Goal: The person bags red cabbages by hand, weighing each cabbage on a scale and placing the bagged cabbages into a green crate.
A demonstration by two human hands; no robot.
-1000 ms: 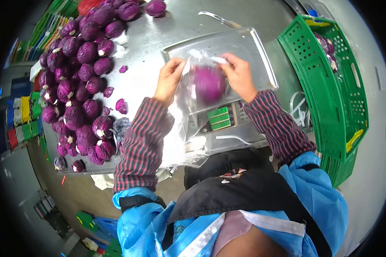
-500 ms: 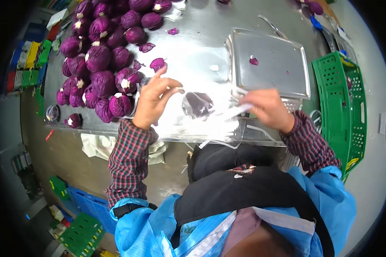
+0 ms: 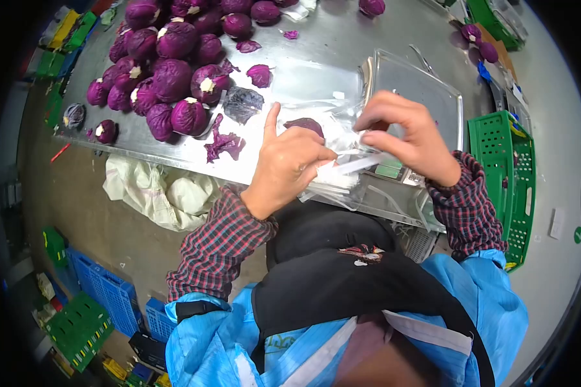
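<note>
My left hand (image 3: 289,162) grips the twisted neck of a clear plastic bag (image 3: 332,132) that holds one red cabbage (image 3: 305,124); its forefinger points up. My right hand (image 3: 407,134) pinches the same bag's neck from the right, just above a bunch of white ties (image 3: 339,175). The bagged cabbage rests on the steel table (image 3: 303,71) beside the scale's metal pan (image 3: 419,90). A heap of several red cabbages (image 3: 168,58) lies at the far left of the table.
Loose purple leaves (image 3: 224,143) lie near the table's front edge. A green crate (image 3: 502,161) stands at the right. White sacks (image 3: 158,190) lie on the floor under the table, with blue and green crates (image 3: 97,297) at lower left.
The bagged cabbage came off the scale pan onto the table to its left. Both hands moved together onto the bag's neck, which is now twisted.
</note>
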